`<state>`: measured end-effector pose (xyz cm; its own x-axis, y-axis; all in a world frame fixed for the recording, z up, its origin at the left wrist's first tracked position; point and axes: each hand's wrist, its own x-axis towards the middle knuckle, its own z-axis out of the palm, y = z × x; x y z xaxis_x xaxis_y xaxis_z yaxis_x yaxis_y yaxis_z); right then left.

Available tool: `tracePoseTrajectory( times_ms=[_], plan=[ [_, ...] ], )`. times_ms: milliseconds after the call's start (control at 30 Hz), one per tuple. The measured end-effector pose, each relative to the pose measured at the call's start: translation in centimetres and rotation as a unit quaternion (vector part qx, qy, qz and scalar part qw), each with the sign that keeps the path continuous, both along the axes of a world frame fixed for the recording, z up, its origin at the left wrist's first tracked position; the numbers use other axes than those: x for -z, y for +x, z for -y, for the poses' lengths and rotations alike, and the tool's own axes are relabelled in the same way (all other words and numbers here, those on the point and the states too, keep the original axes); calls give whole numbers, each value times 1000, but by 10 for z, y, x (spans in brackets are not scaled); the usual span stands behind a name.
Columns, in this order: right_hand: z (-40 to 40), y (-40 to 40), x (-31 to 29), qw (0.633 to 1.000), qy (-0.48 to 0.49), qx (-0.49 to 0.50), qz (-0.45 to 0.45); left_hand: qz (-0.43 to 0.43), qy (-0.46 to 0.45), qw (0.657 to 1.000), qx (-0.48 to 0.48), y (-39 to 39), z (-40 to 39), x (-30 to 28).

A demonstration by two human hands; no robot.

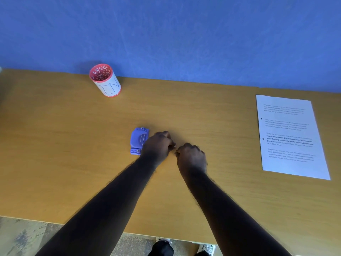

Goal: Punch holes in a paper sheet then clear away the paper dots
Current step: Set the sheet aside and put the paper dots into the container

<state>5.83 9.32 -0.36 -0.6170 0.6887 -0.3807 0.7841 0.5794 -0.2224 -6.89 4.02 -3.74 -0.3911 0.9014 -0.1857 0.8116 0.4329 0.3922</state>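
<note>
A purple hole punch (138,140) lies on the wooden table (55,145) near its middle. My left hand (158,145) rests just right of the punch, touching its edge, fingers curled into a pinch pointing right. My right hand (191,157) sits close beside it, also curled, fingertips pointing left toward the left hand's. Anything between the fingertips is too small to make out. The printed paper sheet (291,137) lies flat at the right, with two punched holes along its left margin.
A red and white cup (106,80) with letters written on its side stands at the back left, near the blue wall (184,34). The table's front edge runs below my forearms, with floor and shoes beneath.
</note>
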Motion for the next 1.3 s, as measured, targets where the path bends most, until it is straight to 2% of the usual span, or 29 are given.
tracePoseTrajectory(
  times_ms=[167, 367, 667, 900, 1133, 1300],
  plan=[
    [-4, -14, -9, 999, -6, 20, 40, -7, 1, 1000, -9, 2, -4, 0],
    [-4, -21, -11, 998, -18, 37, 43, -60, -7, 998, 31, 9, -12, -7],
    [0, -19, -6, 999, 4, 19, 48, -81, -4, 995, 61, 12, -8, -4],
    [2, -14, 0, 1000, 17, 7, 21, -110, -6, 991, 69, 16, -5, -6],
    [-10, -8, 3, 999, -13, 42, 8, -172, -30, 980, 99, 20, -2, 0],
    [-24, 6, 5, 988, -69, 125, -52, -134, 18, 989, 54, 15, 0, 3]
  ],
)
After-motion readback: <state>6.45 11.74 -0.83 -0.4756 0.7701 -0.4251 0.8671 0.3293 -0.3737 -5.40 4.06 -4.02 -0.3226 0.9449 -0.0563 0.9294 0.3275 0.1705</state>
